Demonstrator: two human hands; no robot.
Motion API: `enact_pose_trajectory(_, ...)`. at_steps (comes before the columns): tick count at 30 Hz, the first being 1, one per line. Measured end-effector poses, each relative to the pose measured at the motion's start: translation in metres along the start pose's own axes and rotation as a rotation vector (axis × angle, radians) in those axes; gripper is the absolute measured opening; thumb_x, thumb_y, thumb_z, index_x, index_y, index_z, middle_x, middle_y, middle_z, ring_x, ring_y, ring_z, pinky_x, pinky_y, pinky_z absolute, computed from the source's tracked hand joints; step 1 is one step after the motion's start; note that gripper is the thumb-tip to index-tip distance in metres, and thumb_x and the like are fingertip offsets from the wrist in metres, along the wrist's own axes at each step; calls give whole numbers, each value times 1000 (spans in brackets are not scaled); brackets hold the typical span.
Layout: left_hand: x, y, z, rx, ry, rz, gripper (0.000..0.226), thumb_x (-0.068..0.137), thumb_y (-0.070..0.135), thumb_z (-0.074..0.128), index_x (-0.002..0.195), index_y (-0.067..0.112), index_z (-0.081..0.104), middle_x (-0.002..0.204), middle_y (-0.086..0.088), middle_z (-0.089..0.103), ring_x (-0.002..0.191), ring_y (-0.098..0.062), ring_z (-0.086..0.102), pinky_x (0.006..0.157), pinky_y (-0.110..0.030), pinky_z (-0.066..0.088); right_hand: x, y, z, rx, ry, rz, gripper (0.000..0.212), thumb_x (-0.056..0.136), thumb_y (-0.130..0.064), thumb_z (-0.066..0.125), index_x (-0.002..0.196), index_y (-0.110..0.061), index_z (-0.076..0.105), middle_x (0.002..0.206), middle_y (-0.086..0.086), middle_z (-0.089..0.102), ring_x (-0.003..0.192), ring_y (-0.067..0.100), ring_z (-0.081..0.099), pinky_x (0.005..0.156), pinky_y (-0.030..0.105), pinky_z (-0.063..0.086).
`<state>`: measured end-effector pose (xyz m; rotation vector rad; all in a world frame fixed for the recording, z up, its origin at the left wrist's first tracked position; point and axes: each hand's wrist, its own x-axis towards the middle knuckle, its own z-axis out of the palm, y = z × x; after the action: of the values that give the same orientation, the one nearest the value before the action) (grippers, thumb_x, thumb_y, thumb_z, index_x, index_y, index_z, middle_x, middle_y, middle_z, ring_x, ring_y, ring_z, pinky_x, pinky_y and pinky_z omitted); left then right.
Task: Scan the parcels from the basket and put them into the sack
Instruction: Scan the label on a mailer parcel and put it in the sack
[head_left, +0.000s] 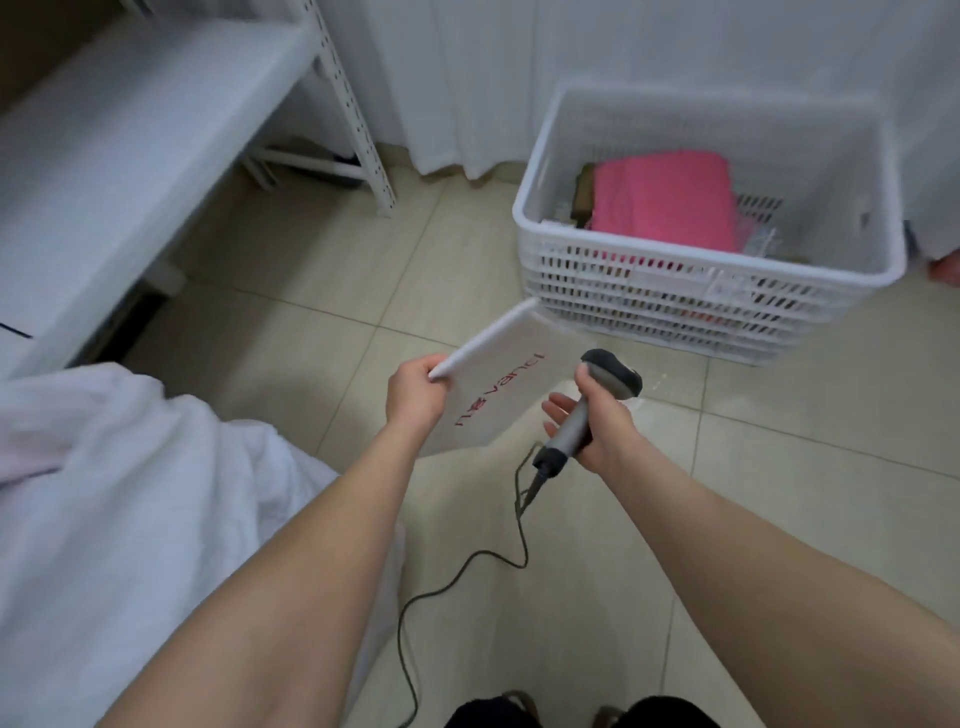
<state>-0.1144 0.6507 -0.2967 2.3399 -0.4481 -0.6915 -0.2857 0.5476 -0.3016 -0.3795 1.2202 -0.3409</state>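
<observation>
A flat white parcel (498, 384) with red lettering is hanging in the air above the floor (779, 493), just in front of the basket (717, 270) and tilted so that its printed face is turning toward the person. The left hand (415, 395) is pinching the parcel's near left corner, with the fingers curled over its edge. Just right of the parcel, the right hand (602, 421) is gripping a grey scanner (571, 428) by the handle, with the thumb lying along it near the dark head and the fingertips sticking out loosely on the far side. The scanner's cable (467, 566) is trailing down and back toward the person's feet. Inside the white slatted basket, 1 pink parcel (670, 197) is lying on top of other packages that are too blurred to make out. A white sack (130, 493) is slumping at the left, beside the left forearm. Beyond it a white shelf (130, 130) is standing, and a white curtain (467, 78) is hanging behind the basket.
</observation>
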Motion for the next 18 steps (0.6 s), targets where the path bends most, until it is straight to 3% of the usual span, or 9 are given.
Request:
enact_pose_trajectory(3,-37,46,-55,84,-35,54,36,82,8,51,63,35,64,68,5,63,67,-21,53,59,-26,39,-66,-36,24,43,4,-10,39,88,-46,67,102,-12,53,101,12,67,90,25,67,82,39,55)
enact_pose_trajectory(6,-77,89,-110,245,-101,143,37,86,10,47,90,34,76,95,0,73,87,-23,65,74,-33,53,-136,-70,48,112,28,19,48,79,-47,76,103,-12,55,100,10,68,88,24,68,78,35,57)
enact_pose_trajectory(9,-121,125,-162,286,-101,235,38,88,11,48,100,35,75,104,3,73,95,-21,65,79,-33,52,-199,-92,70,-29,88,39,47,82,-24,78,120,-9,55,104,8,65,81,21,65,72,33,56)
enact_pose_trajectory(12,-164,143,-208,266,-84,284,39,89,8,49,106,34,73,115,9,69,105,-17,62,85,-31,49,-253,-100,95,-216,125,-52,48,84,-4,66,129,-3,50,111,14,62,95,28,62,88,41,53)
enact_pose_trajectory(15,-204,142,-248,325,-44,317,53,86,2,43,124,35,61,123,9,62,109,-18,57,82,-30,47,-304,-105,123,-236,62,-148,38,81,4,63,117,1,54,112,17,62,109,34,62,97,46,50)
enact_pose_trajectory(18,-239,127,-284,388,-4,322,57,89,2,40,137,32,50,133,6,55,118,-19,52,91,-34,45,-344,-97,150,-274,-83,-219,30,80,9,61,108,-1,56,114,18,63,109,35,62,99,51,49)
